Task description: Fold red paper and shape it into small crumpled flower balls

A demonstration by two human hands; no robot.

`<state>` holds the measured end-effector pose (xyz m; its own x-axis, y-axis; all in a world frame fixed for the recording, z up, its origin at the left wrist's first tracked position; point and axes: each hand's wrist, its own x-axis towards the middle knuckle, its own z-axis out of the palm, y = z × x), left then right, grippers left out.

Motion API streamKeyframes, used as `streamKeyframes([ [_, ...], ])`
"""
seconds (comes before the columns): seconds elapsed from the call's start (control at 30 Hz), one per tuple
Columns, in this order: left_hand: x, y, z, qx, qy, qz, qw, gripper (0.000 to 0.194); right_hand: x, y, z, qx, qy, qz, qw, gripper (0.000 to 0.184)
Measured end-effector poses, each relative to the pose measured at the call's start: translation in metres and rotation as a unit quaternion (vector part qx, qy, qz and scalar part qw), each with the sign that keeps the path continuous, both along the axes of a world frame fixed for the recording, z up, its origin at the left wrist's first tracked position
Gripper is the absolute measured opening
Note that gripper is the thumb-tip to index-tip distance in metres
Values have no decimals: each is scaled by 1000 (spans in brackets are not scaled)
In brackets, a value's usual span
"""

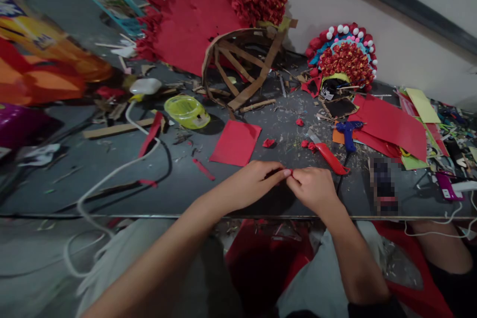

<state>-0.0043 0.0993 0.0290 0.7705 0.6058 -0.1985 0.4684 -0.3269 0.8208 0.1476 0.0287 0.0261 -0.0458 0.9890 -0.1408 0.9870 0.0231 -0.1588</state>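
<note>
My left hand (254, 182) and my right hand (313, 188) meet above the front edge of the dark table. Their fingertips pinch a small red paper piece (290, 173), mostly hidden by the fingers. A red paper square (236, 143) lies just beyond my left hand. Close to my hands are crumpled red paper bits (269, 143). To the right of them rests a red-handled utility knife (333, 158) with its blade out. A blue glue gun (349, 134) lies behind it, partly on red sheets (395, 124).
At the back stand a large red paper fan shape (194, 25), a cardboard frame (257, 82) and a smaller decorated fan (346, 57). A yellow-green plastic container (187, 112) and a white cable (108, 174) are at left. Another person's arm (445, 246) shows at lower right.
</note>
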Motion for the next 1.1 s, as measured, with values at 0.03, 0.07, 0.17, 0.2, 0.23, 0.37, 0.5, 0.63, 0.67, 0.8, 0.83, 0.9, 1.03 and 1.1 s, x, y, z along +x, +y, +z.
streamKeyframes([
  [0.03, 0, 1, -1, 2, 3, 6, 1000, 43, 1, 0, -1, 6, -3, 1, 1000, 36],
  [0.07, -1, 1, -3, 0, 5, 8, 1000, 44, 2, 1, -3, 9, -5, 5, 1000, 36],
  [0.17, -1, 4, -10, -43, -9, 17, 999, 44, 3, 3, -4, 2, -4, 21, 1000, 34],
  [0.2, -1, 4, -11, -69, -20, 22, 997, 44, 3, 4, -3, -4, -1, 29, 1000, 34],
  [0.23, -1, 5, -13, -96, -32, 27, 994, 43, 3, 5, -2, -9, 4, 39, 999, 33],
  [0.37, -1, 8, -12, -201, -81, 48, 975, 37, 5, 5, 3, -10, 30, 81, 996, 32],
  [0.5, 0, 9, -8, -268, -107, 83, 954, 32, 7, 3, 2, 9, 20, 95, 995, 33],
  [0.63, 2, 9, -8, -299, -120, 99, 941, 28, 9, 3, -2, 30, 8, 94, 995, 29],
  [0.67, 2, 9, -8, -298, -126, 102, 941, 26, 9, 3, -2, 30, 14, 90, 995, 27],
  [0.8, 2, 10, -13, -264, -143, 113, 947, 22, 7, 4, 1, 3, 61, 49, 997, 26],
  [0.83, 1, 10, -15, -245, -142, 116, 952, 21, 7, 4, 3, -6, 76, 38, 996, 28],
  [0.9, 0, 11, -19, -183, -135, 117, 967, 22, 6, 3, 5, -27, 114, 19, 993, 28],
  [1.03, -1, 11, -27, 43, -142, 80, 986, 29, 6, 3, 6, -55, 203, -11, 978, 28],
  [1.1, 0, 10, -30, 156, -162, 49, 973, 32, 6, 3, 4, -66, 232, -26, 970, 31],
])
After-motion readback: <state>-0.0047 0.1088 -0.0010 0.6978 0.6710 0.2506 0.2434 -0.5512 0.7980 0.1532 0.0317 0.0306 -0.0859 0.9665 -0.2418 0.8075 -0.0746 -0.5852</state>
